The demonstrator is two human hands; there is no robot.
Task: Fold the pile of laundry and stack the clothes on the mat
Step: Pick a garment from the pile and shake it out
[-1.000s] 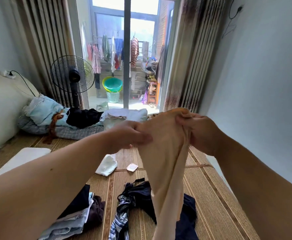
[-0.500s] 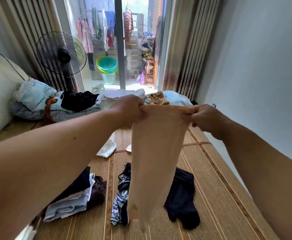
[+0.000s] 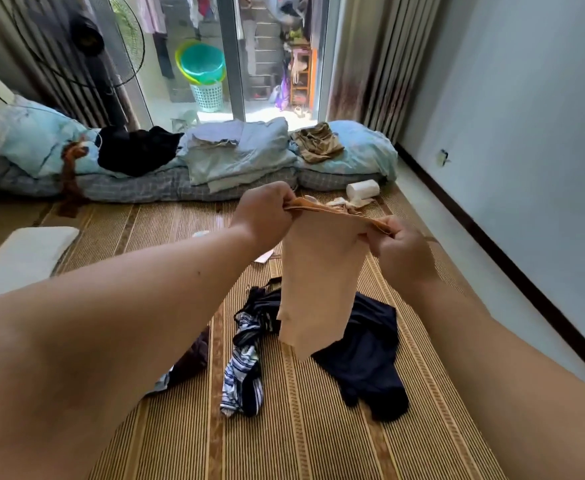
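Both hands pinch the top edge of a peach garment (image 3: 318,285), the left hand (image 3: 266,213) at its left corner and the right hand (image 3: 400,251) at its right, so it hangs in the air above the woven mat (image 3: 304,438). Beneath it on the mat lie a dark navy garment (image 3: 370,362) and a striped piece (image 3: 244,372), partly hidden by the hanging cloth. Farther off sit folded bedding (image 3: 242,157), a paper roll (image 3: 362,189), a fan (image 3: 83,32) and a white cushion (image 3: 20,258) on the left.
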